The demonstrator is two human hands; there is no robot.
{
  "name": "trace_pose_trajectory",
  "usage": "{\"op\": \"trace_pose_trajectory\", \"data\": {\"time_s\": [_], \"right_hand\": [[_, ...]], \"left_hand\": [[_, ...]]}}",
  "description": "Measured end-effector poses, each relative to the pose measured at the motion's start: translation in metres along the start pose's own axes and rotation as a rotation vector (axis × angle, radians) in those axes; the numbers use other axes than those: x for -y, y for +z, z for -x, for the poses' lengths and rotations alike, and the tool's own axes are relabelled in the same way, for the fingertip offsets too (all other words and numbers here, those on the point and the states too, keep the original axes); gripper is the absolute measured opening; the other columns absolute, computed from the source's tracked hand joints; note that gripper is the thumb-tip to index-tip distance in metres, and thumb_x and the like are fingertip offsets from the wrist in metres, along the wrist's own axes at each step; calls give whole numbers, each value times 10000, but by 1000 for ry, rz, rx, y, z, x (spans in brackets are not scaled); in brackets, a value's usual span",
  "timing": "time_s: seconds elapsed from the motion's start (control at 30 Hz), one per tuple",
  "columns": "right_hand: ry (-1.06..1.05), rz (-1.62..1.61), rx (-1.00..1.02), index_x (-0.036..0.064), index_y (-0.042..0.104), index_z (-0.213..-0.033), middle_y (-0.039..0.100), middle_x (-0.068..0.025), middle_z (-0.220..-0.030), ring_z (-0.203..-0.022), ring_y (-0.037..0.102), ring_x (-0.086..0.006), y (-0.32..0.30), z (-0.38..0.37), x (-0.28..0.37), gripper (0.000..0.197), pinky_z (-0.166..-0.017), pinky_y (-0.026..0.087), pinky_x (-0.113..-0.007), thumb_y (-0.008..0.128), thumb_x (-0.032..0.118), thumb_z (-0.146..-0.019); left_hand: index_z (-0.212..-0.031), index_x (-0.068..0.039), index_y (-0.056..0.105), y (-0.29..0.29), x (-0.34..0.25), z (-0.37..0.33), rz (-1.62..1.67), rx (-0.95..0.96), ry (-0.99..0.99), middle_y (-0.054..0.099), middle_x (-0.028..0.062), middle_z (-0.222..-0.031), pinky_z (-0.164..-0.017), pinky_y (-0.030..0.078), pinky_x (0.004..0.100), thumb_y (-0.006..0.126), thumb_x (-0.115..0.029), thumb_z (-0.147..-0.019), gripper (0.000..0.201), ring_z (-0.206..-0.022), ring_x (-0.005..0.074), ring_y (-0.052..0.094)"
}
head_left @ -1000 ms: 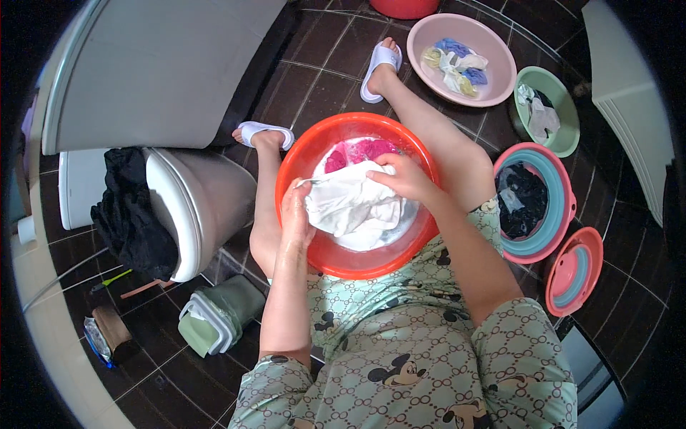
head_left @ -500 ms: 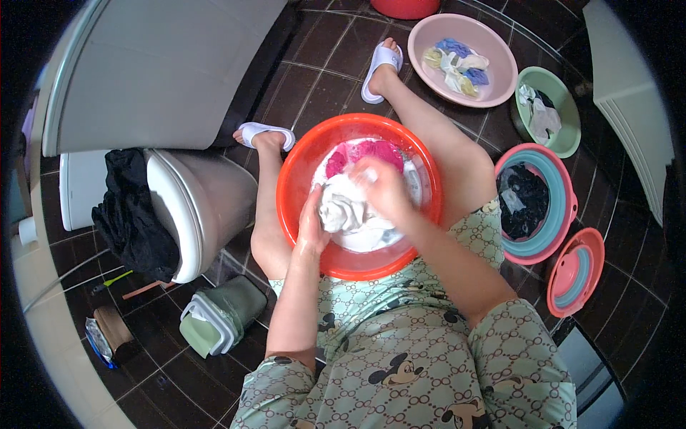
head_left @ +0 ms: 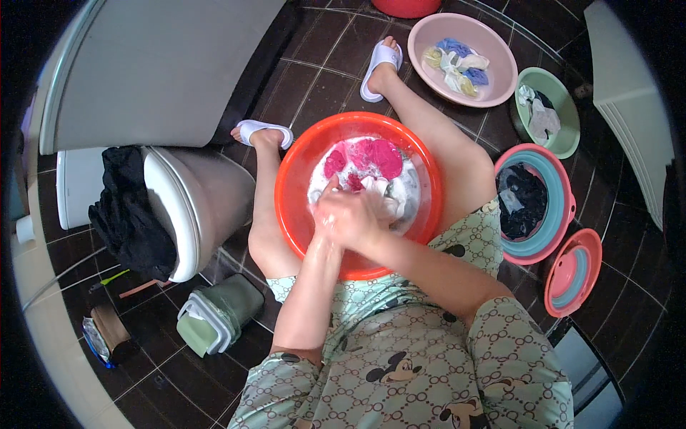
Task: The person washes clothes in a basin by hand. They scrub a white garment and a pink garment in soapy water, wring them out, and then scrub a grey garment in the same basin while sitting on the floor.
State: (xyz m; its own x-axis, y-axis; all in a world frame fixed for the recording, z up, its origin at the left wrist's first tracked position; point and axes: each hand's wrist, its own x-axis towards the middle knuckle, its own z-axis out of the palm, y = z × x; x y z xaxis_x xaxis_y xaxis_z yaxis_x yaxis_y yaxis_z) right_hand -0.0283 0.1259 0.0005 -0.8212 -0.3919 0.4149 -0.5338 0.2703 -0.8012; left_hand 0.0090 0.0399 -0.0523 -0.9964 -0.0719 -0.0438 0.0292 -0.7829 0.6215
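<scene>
An orange-red basin rests between my legs with sudsy water in it. My left hand and my right hand are pressed together over the basin's near half, closed round a wet white cloth. Part of that cloth sticks out beyond my right hand's fingers; the rest is hidden by my hands. Bright pink cloth floats among the foam just past them. Both of my wrists look wet.
At far right stand a pink basin and a green basin, both with clothes. Nearer are a pink-and-blue basin with dark clothes and a smaller one. To the left, black clothing covers part of a toilet, near a bin.
My hands have come together and moved nearer to me, closing on the white cloth that lay bunched between them. More of the pink cloth shows now.
</scene>
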Motion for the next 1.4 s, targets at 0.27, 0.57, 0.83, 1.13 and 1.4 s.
{"op": "trace_pose_trajectory", "data": {"time_s": [0.27, 0.57, 0.83, 1.13, 1.4], "right_hand": [[41, -185, -80, 117, 623, -713, 621, -133, -712, -602, 609, -339, 5, -1, 6, 218, -546, 482, -451, 581, 281, -850], [449, -296, 214, 45, 586, -929, 615, -139, -781, -814, 638, -301, -31, -20, -60, 310, -706, 487, -394, 697, 306, -803], [429, -115, 448, 98, 498, -1194, 645, -203, -879, -877, 633, -364, -51, -21, -35, 668, -775, 494, -431, 764, 380, -650], [342, -457, 410, -15, 626, -930, 664, -169, -814, -762, 661, -262, -86, -37, -12, 265, -706, 499, -370, 671, 197, -777], [422, -658, 328, -17, 639, -1014, 680, -101, -946, -905, 626, -142, -140, -81, 30, 271, -798, 481, -295, 668, 126, -786]], "left_hand": [[-1054, -56, 575, -46, 6, -7, 522, -274, -413, 630, 69, -916, -746, 516, 348, 459, -238, -949, 240, -819, 212, 619], [-1044, -18, 578, 39, -44, -20, -539, -706, -286, 615, 83, -995, -802, 463, 302, 360, -392, -988, 436, -913, 178, 590], [-1017, 3, 586, 48, -68, -25, -1273, -73, 17, 523, 104, -1029, -886, 394, 308, 409, -256, -972, 317, -999, 204, 516], [-1240, -26, 481, 26, -55, -7, -1094, 41, -209, 529, 103, -1215, -954, 388, 349, 753, -219, -750, 593, -1131, 196, 492], [-1121, 4, 584, 6, -60, -6, -866, -202, -244, 630, 41, -1053, -868, 462, 289, 676, -39, -779, 357, -976, 127, 576]]}}
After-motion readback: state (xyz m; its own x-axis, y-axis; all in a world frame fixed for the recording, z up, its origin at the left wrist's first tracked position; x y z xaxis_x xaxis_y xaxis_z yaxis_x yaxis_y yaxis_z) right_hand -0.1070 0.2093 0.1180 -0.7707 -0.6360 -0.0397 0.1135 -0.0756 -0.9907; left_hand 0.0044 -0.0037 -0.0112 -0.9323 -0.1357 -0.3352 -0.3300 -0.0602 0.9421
